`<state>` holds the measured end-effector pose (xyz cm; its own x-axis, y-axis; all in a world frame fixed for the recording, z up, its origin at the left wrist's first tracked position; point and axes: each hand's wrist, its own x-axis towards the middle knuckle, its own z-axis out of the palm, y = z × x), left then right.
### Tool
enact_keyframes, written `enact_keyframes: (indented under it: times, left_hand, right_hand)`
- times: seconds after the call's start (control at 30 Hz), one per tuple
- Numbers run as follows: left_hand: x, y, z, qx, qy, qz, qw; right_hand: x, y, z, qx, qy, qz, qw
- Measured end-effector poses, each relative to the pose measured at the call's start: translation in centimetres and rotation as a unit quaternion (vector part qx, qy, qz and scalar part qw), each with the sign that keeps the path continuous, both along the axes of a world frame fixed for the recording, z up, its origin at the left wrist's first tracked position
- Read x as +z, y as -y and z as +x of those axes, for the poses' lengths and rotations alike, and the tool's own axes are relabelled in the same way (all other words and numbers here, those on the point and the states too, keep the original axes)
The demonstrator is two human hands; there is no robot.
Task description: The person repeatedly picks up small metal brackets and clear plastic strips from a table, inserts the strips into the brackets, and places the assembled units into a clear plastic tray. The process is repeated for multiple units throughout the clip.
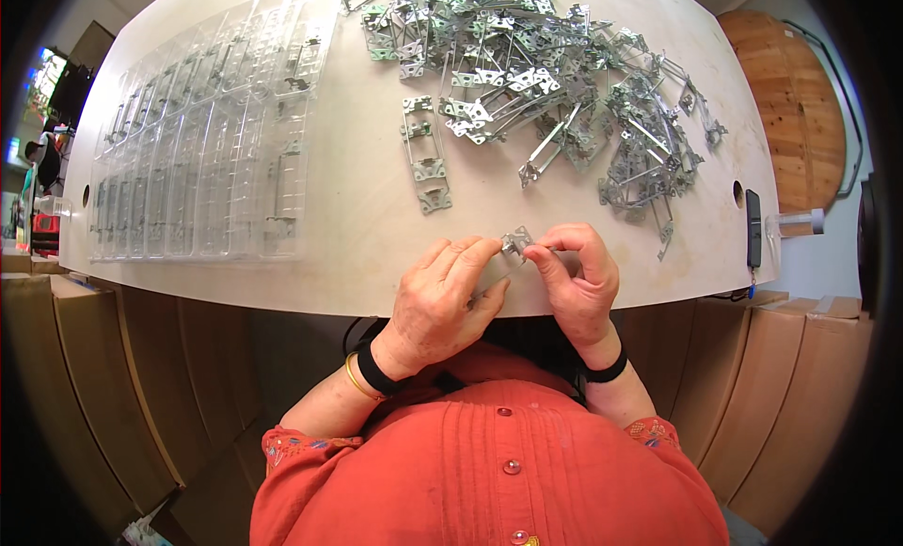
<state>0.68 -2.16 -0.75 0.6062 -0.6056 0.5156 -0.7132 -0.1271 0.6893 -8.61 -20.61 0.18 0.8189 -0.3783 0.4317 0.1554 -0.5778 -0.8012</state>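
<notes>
Between my hands, near the table's front edge, is a small stamped metal bracket (515,242) with holes. My left hand (445,292) pinches it from the left, and part of the metal shows below those fingers. The thumb and forefinger of my right hand (577,273) close on its right side. Much of the piece is hidden by my fingers. Just beyond my hands lies a ladder-like metal bracket frame (428,160) with several crosspieces. A large tangled heap of similar metal brackets (527,76) spreads over the far middle and right of the table.
Clear plastic trays (212,142) with rows of metal parts cover the left of the pale table (353,236). At the right edge are a black bar-shaped object (753,228) and a clear cylinder (800,223). Cardboard boxes (752,386) stand below the table on both sides.
</notes>
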Motion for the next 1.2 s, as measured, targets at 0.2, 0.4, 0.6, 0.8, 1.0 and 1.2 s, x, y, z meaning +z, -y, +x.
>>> enact_keyframes:
  times: [0.2,0.4,0.6,0.8,1.0,1.2]
  left_hand:
    - [0.0,0.0,0.0,0.0,0.001,0.003,1.0]
    - [0.4,0.0,-0.3,0.007,0.015,0.016,1.0]
    - [1.6,0.0,-0.5,0.033,0.056,0.066,0.996]
    - [2.3,0.7,-0.6,0.025,0.081,0.096,0.992]
    - [3.6,1.0,0.0,0.001,0.102,0.084,0.991]
    - [4.8,0.9,0.9,0.027,0.059,-0.041,0.997]
  right_hand:
    - [-0.6,0.0,-0.4,-0.017,0.041,0.026,0.999]
    - [-1.0,-0.5,-0.5,0.004,0.016,0.169,0.985]
    - [-0.9,-0.4,-0.8,0.033,0.019,0.171,0.985]
    - [-0.6,-0.7,-1.8,0.056,0.009,0.194,0.979]
    - [-0.5,-0.7,-2.1,0.05,0.047,0.246,0.967]
    - [-0.5,-0.1,-2.1,0.034,0.046,0.272,0.961]
